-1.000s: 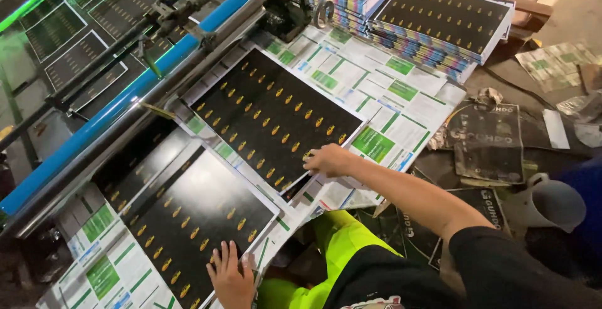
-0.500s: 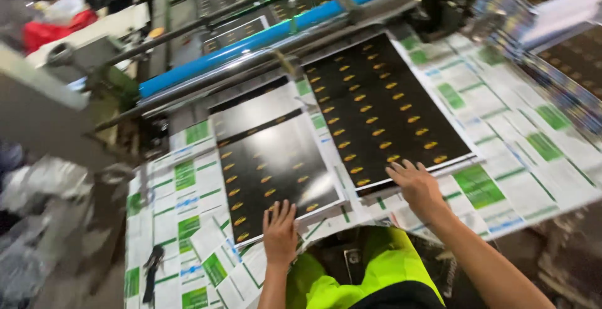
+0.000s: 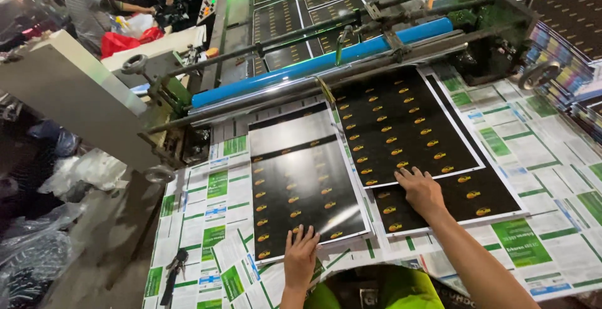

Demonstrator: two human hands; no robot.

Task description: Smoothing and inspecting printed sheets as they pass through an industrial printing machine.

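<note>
Two bare hands lie flat on glossy printed sheets, and neither grip closes on anything. The left hand point(image 3: 301, 256) rests palm down, fingers spread, on the near edge of one black sheet point(image 3: 301, 183), a smooth rectangle with a thin white border and rows of small orange-yellow ovals; glare whitens its far end. The right hand point(image 3: 421, 190) presses flat, fingers splayed, where two more black sheets overlap: its fingertips touch the near edge of the upper sheet point(image 3: 401, 127), and its palm lies on the lower sheet point(image 3: 476, 196), which juts out to the right of that grip. So three such sheets show about the hands.

Under them the tabletop point(image 3: 552, 152) is papered with many white and green printed leaves, matte and overlapping. Beyond both grips runs one blue roller point(image 3: 320, 64), a smooth cylinder, with grey metal bars beside it. Far right of the right grip stands a stack of printed sheets point(image 3: 564, 39) with striped, many-coloured edges.
</note>
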